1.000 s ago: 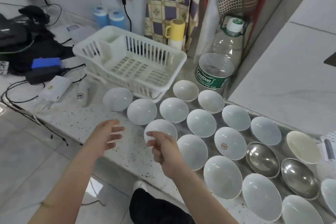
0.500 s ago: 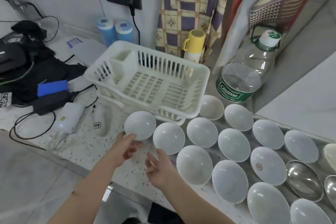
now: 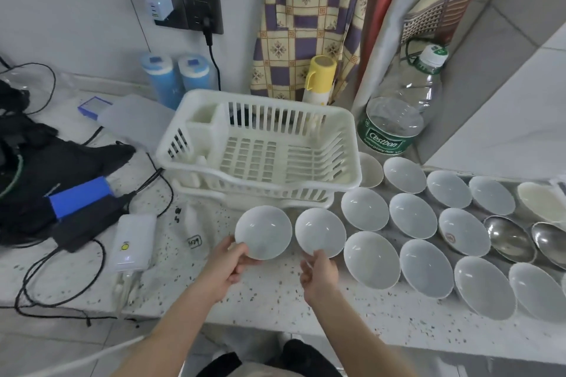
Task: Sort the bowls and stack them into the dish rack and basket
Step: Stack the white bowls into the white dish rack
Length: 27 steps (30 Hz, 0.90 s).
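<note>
White bowls low in the frame: left hand pinches the leftmost bowl, right hand pinches its neighbour, likely bound for the empty rack above.

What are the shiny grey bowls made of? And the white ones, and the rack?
The two shiny bowls look like polished metal, probably steel: they mirror the room. The white bowls look like glazed ceramic or glassy melamine, smooth with small highlights; I can't tell which. The dish rack looks like matte white moulded plastic, with thin slats.
</note>
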Tool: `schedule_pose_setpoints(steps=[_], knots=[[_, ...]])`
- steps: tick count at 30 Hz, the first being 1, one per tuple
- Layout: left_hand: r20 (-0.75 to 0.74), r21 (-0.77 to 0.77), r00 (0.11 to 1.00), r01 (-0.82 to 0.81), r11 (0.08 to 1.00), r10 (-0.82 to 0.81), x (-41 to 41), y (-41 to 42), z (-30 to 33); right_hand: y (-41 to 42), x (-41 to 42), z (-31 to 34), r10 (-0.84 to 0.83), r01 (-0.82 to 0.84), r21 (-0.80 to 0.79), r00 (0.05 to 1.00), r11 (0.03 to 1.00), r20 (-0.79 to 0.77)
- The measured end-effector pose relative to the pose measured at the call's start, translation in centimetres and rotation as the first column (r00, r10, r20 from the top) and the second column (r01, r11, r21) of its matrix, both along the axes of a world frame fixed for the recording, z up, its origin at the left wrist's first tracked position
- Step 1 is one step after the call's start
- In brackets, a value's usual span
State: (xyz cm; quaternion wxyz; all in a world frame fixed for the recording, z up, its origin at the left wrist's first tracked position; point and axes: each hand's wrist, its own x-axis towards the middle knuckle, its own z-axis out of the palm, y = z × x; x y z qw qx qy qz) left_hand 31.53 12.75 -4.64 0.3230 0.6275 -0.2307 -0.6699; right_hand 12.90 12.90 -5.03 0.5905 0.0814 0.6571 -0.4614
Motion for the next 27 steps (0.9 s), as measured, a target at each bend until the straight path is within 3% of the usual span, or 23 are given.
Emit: schedule_pose_setpoints(steps=[7,12,18,20,23,27], knots=[[-0.116,-0.173,0.989,0.067,0.983,-0.088,2.8,0.7,5.2,3.1,1.7,3.4,-0.065,0.058,-0.066,0.99,0.996,-0.121],[-0.174,-0.299,0.982,0.023,0.954,-0.078,5.0,-1.2,9.0,2.7,1.8,8.4,-0.153,0.063,-0.325,0.953,0.944,-0.262],[-0.158,-0.389,0.984,-0.135,0.911,0.078,6.9,-6.3,11.7,-4.6,0.6,13.3,-0.17,-0.107,-0.546,0.886,0.831,-0.432],[-0.153,-0.367,0.978,-0.192,0.91,0.145,7.3,-8.2,12.1,-7.7,0.1,13.8,-0.077,-0.246,-0.53,0.854,0.812,-0.514],[-0.141,-0.33,0.967,-0.248,0.911,0.212,8.0,-10.7,12.3,-12.5,0.2,13.5,0.167,-0.496,-0.348,0.731,0.795,-0.661],[-0.08,-0.304,0.965,-0.264,0.915,0.251,8.6,-13.4,12.5,-17.5,1.5,11.1,0.4,-0.678,-0.146,0.577,0.72,-0.712]])
